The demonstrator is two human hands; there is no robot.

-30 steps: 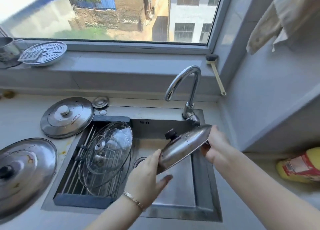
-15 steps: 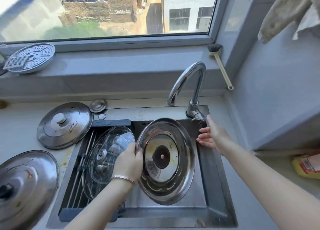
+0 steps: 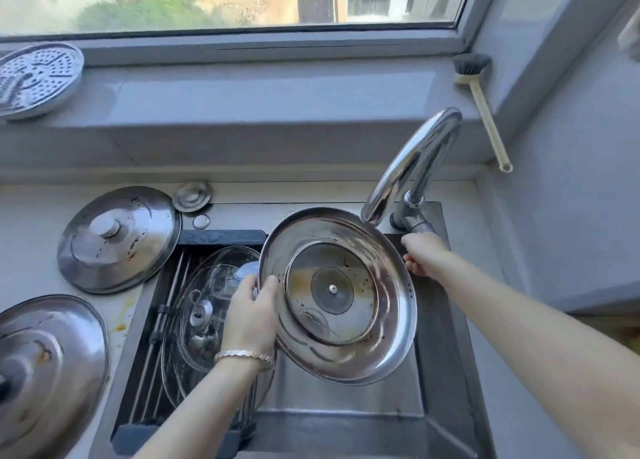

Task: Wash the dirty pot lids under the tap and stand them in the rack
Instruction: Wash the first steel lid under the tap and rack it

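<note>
Head view: the left hand (image 3: 250, 320) grips the steel pot lid (image 3: 337, 294) at its left rim. The thumb is laid over the rim onto the inner face and the other fingers are curled behind the edge. A bracelet (image 3: 244, 355) sits on that wrist.

The right hand (image 3: 424, 253) is at the lever at the foot of the tap (image 3: 412, 160), just off the lid's upper right rim. Its fingers are curled inward, but whether they clasp the lever cannot be told.

The lid is held over the sink (image 3: 346, 424), tilted so its hollow underside faces the camera and the knob side faces away. Its upper rim lies just under the spout's mouth. It reads as an oval running from upper left down to lower right, and yellow-brown stains mark the inner disc.

To the left, a glass lid (image 3: 204, 306) leans in the rack (image 3: 162, 323) over the basin. Two more steel lids (image 3: 117, 240) (image 3: 48, 372) lie knob-up on the counter.
</note>
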